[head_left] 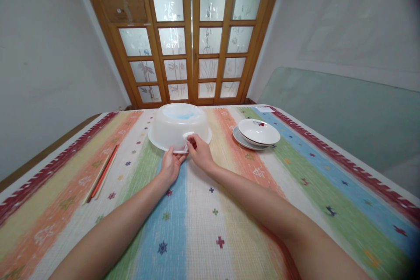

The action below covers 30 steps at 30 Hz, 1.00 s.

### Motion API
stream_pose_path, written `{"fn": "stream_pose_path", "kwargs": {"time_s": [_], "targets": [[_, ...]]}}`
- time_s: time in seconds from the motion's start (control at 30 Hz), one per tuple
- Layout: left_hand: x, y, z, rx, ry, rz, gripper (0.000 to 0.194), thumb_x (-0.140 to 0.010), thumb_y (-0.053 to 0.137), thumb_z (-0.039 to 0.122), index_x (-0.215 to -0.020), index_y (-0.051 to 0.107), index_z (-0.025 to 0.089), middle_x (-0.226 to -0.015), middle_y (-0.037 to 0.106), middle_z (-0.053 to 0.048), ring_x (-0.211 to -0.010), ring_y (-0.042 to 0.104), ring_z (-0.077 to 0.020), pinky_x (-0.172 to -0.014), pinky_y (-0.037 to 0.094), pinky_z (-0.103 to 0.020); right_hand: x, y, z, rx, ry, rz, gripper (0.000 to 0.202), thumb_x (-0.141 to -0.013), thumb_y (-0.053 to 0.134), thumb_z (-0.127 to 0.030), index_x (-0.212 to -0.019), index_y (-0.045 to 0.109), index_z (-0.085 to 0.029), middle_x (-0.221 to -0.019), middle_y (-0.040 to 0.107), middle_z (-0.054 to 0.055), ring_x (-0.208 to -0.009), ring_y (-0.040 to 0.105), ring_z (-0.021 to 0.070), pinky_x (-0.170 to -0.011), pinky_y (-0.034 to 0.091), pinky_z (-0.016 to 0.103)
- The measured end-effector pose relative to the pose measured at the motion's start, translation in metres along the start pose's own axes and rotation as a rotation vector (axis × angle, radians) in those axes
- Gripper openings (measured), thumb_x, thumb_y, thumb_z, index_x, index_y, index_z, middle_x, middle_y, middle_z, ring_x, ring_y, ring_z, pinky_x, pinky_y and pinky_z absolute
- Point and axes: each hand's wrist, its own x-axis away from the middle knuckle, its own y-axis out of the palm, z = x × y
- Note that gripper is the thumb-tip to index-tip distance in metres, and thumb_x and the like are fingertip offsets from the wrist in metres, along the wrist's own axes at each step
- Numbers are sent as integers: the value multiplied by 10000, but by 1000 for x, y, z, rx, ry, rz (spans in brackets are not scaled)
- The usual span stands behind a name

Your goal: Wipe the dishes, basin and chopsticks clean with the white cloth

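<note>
A whitish, see-through plastic basin (166, 127) lies upside down on the table, its wide rim at the bottom and a blue patch on its raised base. My left hand (171, 164) grips the near rim, thumb on the outside and fingers underneath. Against the basin's near side, my right hand (201, 153) pinches a small white wipe (188, 135); whether it is tissue or cloth I cannot tell. The fingertips of both hands are close together at the rim.
To the right, a white bowl (259, 132) rests on a plate (242, 141). Several chopsticks (103, 175), one of them red-orange, lie at the left. A striped tablecloth (203, 227) covers the table. Beyond the far edge are wooden doors (193, 70) with glass panes.
</note>
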Motion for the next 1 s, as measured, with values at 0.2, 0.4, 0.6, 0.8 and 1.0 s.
{"fn": "stream_pose_path", "kwargs": {"time_s": [0.2,0.4,0.6,0.8,1.0], "targets": [[-7,-10,12,-58,40,101,305,-1054,402,226,-1275,609,187,-1075,753,-100,-836,742,-210,-839,610,-423,-8,-30,26,230,44,105,138,-937,479,-224,-1021,588,-217,-920,660,33,-829,602,197,-747,422,296],[-13,-17,20,-86,65,174,288,-1046,429,261,-1208,655,186,-1009,753,-71,-765,720,-190,-765,613,-361,7,-37,22,442,-79,36,167,-981,462,-235,-1079,594,-205,-1014,659,71,-855,594,205,-758,403,306],[-20,-22,30,-62,104,204,299,-1034,440,244,-1225,662,181,-1002,753,-70,-733,697,-164,-754,608,-320,14,-29,12,512,-176,-71,137,-984,487,-234,-1027,614,-208,-968,655,73,-838,573,205,-785,395,312],[-32,-32,33,-48,177,285,278,-1009,479,242,-1192,680,186,-988,750,-46,-715,675,-135,-709,589,-256,-3,-50,33,421,1,32,148,-942,475,-217,-1033,591,-203,-982,656,67,-872,587,208,-767,410,303],[-37,-32,37,-13,181,270,286,-988,493,204,-1200,682,174,-967,753,-39,-681,668,-129,-710,584,-239,14,-33,11,216,-121,-83,161,-975,503,-333,-1069,578,-225,-879,642,26,-803,601,187,-768,439,295]]}}
